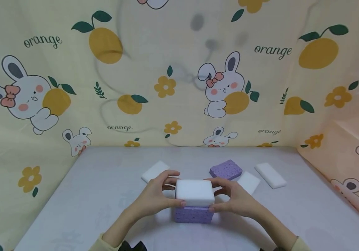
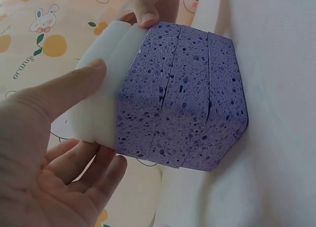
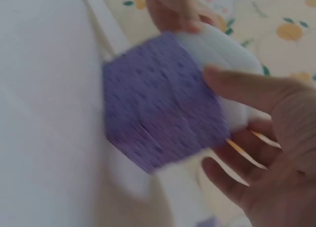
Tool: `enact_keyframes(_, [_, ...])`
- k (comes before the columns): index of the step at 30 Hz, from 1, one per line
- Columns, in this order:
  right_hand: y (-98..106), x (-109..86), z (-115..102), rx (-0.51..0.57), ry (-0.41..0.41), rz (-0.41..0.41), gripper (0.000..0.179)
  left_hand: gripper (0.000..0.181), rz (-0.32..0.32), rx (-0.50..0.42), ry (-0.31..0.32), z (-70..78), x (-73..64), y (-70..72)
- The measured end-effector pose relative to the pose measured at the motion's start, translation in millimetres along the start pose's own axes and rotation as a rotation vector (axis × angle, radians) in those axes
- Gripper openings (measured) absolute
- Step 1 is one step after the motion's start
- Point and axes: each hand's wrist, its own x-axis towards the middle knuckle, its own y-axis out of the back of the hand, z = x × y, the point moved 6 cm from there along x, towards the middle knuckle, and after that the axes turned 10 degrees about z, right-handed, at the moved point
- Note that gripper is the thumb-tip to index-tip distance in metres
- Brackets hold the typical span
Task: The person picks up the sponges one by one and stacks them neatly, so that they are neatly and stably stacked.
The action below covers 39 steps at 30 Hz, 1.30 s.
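In front of me stands a neat stack: three purple sponges [image 2: 185, 94] at the bottom and two white sponges [image 1: 195, 192] on top of them. My left hand [image 1: 152, 198] grips the white layers at their left end, thumb on the near face and fingers round the far side. At the right end my right hand [image 1: 237, 199] holds the white layers the same way, its thumb tip close to the seam with the purple sponges. The right wrist view shows the stack blurred, with the right thumb [image 3: 247, 86] lying along the white sponges.
Behind the stack, a loose white sponge [image 1: 155, 170] lies to the left. To the right lie a purple sponge [image 1: 226, 169] and two more white sponges, one nearer [image 1: 249, 182] and one farther right [image 1: 271, 175]. A patterned cloth [image 1: 185, 104] walls the white table [image 1: 88, 195].
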Motion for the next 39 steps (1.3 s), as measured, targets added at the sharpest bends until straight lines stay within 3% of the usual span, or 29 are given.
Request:
enact_keyframes(4, [29.1, 2.2, 3.0, -0.032, 0.046, -0.035, 0.067, 0.078, 0.003, 0.001, 0.006, -1.6, -0.5, 1.0])
enact_keyframes(11, [112.1, -6.3, 32.4, -0.258, -0.102, 0.05, 0.06, 0.078, 0.0, -0.007, 0.01, -3.1, 0.1, 0.7])
enact_keyframes(17, [150.0, -20.7, 67.1, -0.333, -0.2, 0.058, 0.067, 0.076, -0.001, -0.029, 0.021, -6.2, -0.8, 0.2])
enact_keyframes(21, [158.6, -25.5, 82.7, -0.308, -0.258, 0.05, 0.074, 0.075, -0.002, -0.042, 0.017, -6.4, -0.1, -0.1])
enact_keyframes(30, [154.8, -28.2, 94.6, -0.314, -0.346, 0.019, 0.082, 0.074, 0.001, -0.001, 0.024, -4.6, -0.6, 1.1])
enact_keyframes(39, [152.5, -26.3, 96.6, -0.312, -0.36, 0.002, 0.079, 0.074, 0.004, -0.01, 0.02, -4.6, -0.8, 2.7])
